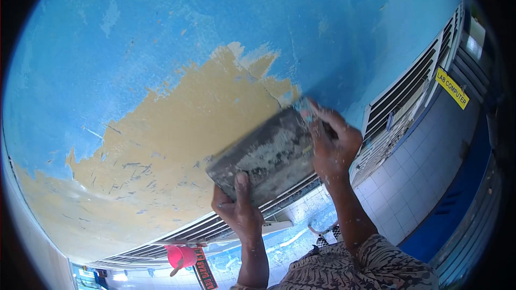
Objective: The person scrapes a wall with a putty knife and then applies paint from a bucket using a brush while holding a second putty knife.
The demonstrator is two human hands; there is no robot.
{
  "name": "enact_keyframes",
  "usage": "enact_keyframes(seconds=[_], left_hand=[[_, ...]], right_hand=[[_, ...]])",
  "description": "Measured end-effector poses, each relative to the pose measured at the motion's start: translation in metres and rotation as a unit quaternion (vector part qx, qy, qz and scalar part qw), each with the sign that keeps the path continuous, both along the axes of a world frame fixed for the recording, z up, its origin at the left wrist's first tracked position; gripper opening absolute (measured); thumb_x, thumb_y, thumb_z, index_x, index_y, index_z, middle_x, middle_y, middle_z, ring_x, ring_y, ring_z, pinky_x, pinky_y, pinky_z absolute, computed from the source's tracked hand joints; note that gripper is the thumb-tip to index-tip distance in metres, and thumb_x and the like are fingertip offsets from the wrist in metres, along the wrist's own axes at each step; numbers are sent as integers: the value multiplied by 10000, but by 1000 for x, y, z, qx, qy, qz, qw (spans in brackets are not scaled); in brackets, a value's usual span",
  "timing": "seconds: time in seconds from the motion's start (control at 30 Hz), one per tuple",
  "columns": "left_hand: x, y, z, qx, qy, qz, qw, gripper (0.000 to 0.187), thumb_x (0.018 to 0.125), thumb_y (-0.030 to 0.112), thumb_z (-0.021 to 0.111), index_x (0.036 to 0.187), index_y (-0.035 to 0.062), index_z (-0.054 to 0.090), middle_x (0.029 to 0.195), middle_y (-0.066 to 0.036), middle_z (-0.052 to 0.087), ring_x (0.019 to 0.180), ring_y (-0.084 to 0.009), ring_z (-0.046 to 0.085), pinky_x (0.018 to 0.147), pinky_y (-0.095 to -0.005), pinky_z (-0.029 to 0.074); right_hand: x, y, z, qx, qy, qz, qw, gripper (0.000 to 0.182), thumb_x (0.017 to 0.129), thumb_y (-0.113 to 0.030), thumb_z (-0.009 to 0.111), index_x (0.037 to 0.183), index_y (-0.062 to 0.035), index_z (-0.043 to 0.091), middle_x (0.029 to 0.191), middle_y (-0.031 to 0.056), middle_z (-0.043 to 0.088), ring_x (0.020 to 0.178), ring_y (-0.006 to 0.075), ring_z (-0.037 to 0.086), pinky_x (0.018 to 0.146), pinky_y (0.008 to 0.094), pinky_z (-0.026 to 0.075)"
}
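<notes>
A flat, dark grey rectangular plate (271, 153), smeared with pale, dried-looking residue, is tilted in front of the painted surface. My left hand (241, 209) is closed on its lower left corner, the thumb lying along the near face. At the right end, my right hand (336, 142) grips the short edge, with pale specks on its skin. The plate's long upper edge lies right at a tan patch (166, 123), where dark scrape marks and ragged paint edges show. Blue paint (177, 16) surrounds that patch above and to the right.
White slatted openings (408, 91) run along the right, beside a yellow "LAB COMPUTER" sign (452, 88). Below are white tiles (395, 188) and a blue band (451, 196). A pink-red bucket (181, 256) shows at the bottom, next to a dark sign with red lettering (205, 271).
</notes>
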State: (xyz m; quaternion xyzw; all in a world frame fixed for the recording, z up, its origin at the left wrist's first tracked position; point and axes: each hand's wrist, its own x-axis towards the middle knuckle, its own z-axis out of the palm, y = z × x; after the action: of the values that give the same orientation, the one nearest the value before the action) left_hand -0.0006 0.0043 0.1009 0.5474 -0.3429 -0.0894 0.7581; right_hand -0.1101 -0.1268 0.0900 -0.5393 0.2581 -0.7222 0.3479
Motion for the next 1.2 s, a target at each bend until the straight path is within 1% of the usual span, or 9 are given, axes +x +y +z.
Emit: enact_keyframes(seconds=[0.07,0.13,0.6,0.63,0.73,0.8,0.87,0.97,1.2], left_hand=[[0,-5,18,-47,22,-20,998,301,908,113,689,1129,-70,594,998,-90,659,879,-122,593,805,-256,470],[1,-3,27,-44,11,-20,999,298,909,103,684,1133,-71,593,1002,-91,659,879,-122,594,803,-255,471],[11,4,19,-23,-22,7,999,265,899,93,687,1087,-80,614,966,-96,667,865,-122,588,814,-264,466],[13,6,12,-9,-32,9,999,264,902,95,684,1084,-82,614,971,-97,666,872,-122,585,818,-266,465],[9,2,22,-21,-26,-2,999,266,906,102,681,1084,-83,612,979,-99,664,876,-125,585,819,-269,465],[10,-1,51,-31,-17,-30,999,330,923,87,633,1189,-94,559,1006,-158,662,874,-181,653,749,-297,556],[2,-3,59,-54,23,-40,997,274,915,90,665,1113,-86,597,998,-117,664,891,-143,602,843,-286,472],[3,0,40,-45,1,-22,999,280,915,78,659,1128,-90,590,1021,-127,663,919,-150,603,866,-293,470],[1,-4,70,-44,41,-73,996,309,908,100,680,1133,-92,589,1033,-123,663,929,-149,602,863,-283,467]], right_hand=[[3,-6,21,-35,-8,-5,999,289,846,115,599,1113,42,682,979,182,727,887,188,710,764,271,551],[6,-8,32,-16,-62,30,997,303,826,104,643,1116,32,694,993,116,721,805,74,616,695,224,484],[12,10,4,13,5,-27,1000,276,865,51,642,1138,35,686,945,100,722,833,81,631,719,216,493],[16,11,-3,12,-27,-25,999,311,809,95,617,1105,32,688,960,183,724,819,214,719,714,276,543],[7,6,19,-3,25,-38,999,317,804,94,621,1106,25,690,955,184,722,821,225,723,718,282,547],[2,2,51,-35,29,-41,998,300,817,80,623,1103,22,691,949,175,725,828,210,720,718,285,545],[-2,3,71,35,-2,35,999,285,827,65,628,1101,18,693,946,168,728,849,208,721,739,295,544],[5,-4,34,-31,2,-14,999,282,834,52,633,1106,14,693,939,165,728,813,183,709,722,286,535],[-2,-5,73,2,-10,19,1000,312,820,65,625,1118,9,696,922,170,727,730,109,642,651,254,503]])
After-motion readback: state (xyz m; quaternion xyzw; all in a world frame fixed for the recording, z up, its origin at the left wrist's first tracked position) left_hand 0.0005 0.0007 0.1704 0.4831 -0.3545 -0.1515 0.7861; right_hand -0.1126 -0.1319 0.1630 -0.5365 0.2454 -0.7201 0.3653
